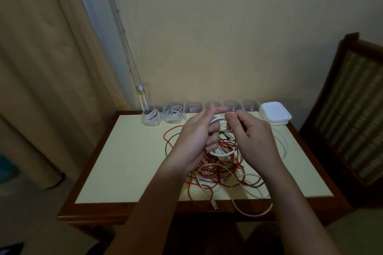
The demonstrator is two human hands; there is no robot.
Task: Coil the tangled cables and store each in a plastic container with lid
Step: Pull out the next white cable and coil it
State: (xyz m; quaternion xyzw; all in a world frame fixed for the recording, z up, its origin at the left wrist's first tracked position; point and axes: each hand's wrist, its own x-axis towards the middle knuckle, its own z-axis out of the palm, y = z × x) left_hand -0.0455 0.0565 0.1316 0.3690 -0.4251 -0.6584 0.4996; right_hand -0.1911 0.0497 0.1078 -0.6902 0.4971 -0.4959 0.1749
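A tangle of red, white and dark cables (223,170) lies in the middle of the pale-topped table (128,159). Above it, my left hand (199,134) holds a loop of white cable (222,153), fingers curled round the coil. My right hand (250,132) pinches the same white cable near its top, close to the left fingertips. Along the table's far edge stands a row of several clear plastic containers; the two leftmost (152,117) (174,115) each hold a coiled white cable. A stack of white lids (275,114) sits at the row's right end.
A white cable end and a red cable with a plug (215,206) hang over the table's near edge. A wooden chair with a striped back (352,114) stands at the right. A curtain (41,68) hangs at the left, the wall behind.
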